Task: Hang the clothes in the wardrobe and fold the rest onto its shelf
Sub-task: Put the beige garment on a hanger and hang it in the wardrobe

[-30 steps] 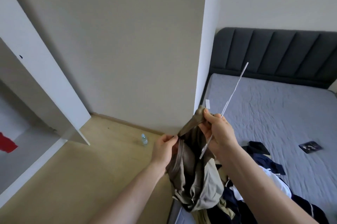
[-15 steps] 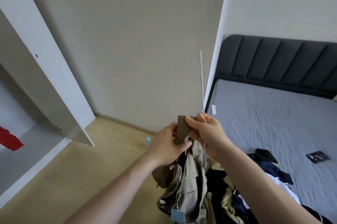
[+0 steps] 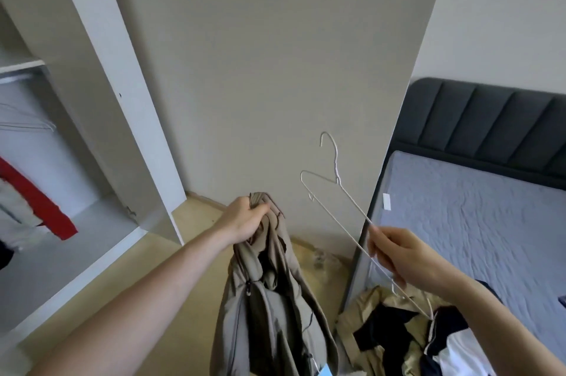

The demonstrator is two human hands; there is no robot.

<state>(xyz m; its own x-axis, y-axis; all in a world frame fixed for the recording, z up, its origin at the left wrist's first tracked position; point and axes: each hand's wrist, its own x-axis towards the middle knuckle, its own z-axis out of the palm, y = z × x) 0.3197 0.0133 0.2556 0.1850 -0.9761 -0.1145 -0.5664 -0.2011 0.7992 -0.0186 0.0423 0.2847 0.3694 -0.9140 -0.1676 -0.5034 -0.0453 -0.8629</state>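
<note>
My left hand [image 3: 245, 219] grips the top of a beige jacket [image 3: 269, 299], which hangs down in front of me. To its right, my right hand [image 3: 395, 253] pinches the wire of a white hanger [image 3: 333, 188], whose hook points up toward the wall. The hanger is apart from the jacket. The open wardrobe [image 3: 101, 136] stands at the left, with a red garment [image 3: 36, 204] hanging inside and empty wire hangers [image 3: 27, 124] on its rail. A pile of beige, dark and white clothes [image 3: 407, 332] lies on the bed's near corner.
The bed [image 3: 477, 216] with a grey sheet and a dark padded headboard [image 3: 487, 127] fills the right side. A plain wall panel [image 3: 275, 69] stands ahead. Wooden floor [image 3: 128, 293] runs between the wardrobe and the bed.
My hands have moved apart. The right hand has drawn the hanger away from the jacket and turned it so its hook shows. The left hand alone holds the jacket now.
</note>
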